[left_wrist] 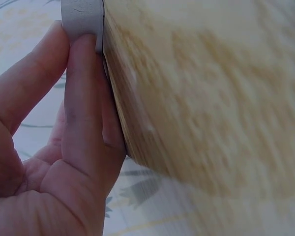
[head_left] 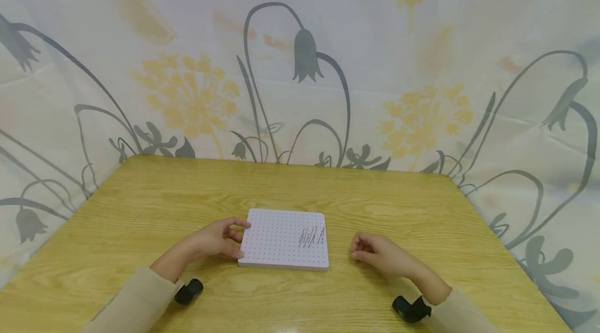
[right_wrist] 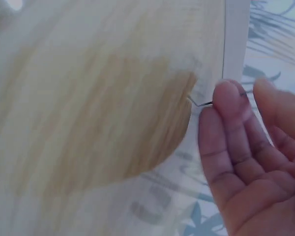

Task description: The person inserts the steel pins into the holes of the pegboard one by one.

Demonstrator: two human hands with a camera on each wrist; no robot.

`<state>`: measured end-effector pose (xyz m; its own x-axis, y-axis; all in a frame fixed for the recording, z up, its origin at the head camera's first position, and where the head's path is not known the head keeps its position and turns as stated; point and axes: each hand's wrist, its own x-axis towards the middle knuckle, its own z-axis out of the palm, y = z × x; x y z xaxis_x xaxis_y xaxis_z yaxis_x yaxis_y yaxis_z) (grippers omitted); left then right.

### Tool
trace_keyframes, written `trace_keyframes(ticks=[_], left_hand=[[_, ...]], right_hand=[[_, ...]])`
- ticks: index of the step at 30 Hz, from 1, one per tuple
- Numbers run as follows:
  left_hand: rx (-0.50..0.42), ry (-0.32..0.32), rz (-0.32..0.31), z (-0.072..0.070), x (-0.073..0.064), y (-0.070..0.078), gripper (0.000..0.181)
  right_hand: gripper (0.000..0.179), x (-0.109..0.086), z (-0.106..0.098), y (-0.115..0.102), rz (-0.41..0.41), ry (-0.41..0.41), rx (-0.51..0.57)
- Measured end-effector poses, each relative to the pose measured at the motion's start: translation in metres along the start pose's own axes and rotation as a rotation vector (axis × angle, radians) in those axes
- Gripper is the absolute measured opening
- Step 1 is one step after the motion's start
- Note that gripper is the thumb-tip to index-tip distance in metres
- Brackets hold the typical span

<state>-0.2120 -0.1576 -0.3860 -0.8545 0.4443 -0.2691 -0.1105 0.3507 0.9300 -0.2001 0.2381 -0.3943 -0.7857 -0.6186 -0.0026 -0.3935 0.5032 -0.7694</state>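
A white board with rows of small holes [head_left: 272, 234] lies flat on the table. Thumb and fingers of my left hand [head_left: 219, 239] hold its left side, with the fingertips at the edge and near corner. Its thick pale edge [left_wrist: 81, 20] shows at those fingertips in the left wrist view. Several thin dark rods [head_left: 307, 237] lie slanted on the board's right part. To the right of the board, above the table, my right hand [head_left: 382, 255] pinches a thin metal wire with a bent end [right_wrist: 203, 103] between thumb and fingers.
The wood-grained table [head_left: 187, 187] reaches back to a pale hanging cloth [head_left: 300, 114] printed with grey and yellow flowers. The cloth also borders both sides. A black wrist camera [head_left: 189, 291] sits under the left sleeve and another black camera [head_left: 411, 309] under the right.
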Motion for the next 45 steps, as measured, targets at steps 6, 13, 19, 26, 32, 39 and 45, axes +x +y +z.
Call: trace_keyframes(ticks=[6, 13, 19, 26, 32, 39, 45], left_hand=[[-0.004, -0.004, 0.002, 0.0, -0.001, 0.0, 0.064], [-0.008, -0.013, 0.006, -0.001, -0.001, -0.001, 0.064], [-0.007, -0.01, 0.004, 0.0, 0.0, -0.001, 0.064], [-0.007, -0.01, 0.009, -0.001, 0.0, -0.001, 0.063], [-0.012, -0.01, 0.01, -0.001, 0.001, -0.002, 0.064], [-0.02, -0.008, 0.005, -0.001, 0.002, -0.004, 0.064], [-0.017, -0.01, 0.003, -0.001, 0.002, -0.004, 0.064]], right_hand=[[0.008, 0.01, 0.008, -0.008, -0.015, 0.073, 0.018], [0.009, 0.02, 0.015, -0.018, -0.053, 0.123, 0.09], [0.011, 0.029, 0.018, -0.025, -0.047, 0.166, 0.063], [0.009, 0.039, 0.024, -0.028, -0.056, 0.162, 0.145], [0.008, 0.045, 0.029, -0.032, -0.08, 0.18, 0.101], [0.008, 0.051, 0.032, -0.034, -0.072, 0.184, 0.099], [0.014, 0.054, 0.034, -0.035, -0.066, 0.186, 0.087]])
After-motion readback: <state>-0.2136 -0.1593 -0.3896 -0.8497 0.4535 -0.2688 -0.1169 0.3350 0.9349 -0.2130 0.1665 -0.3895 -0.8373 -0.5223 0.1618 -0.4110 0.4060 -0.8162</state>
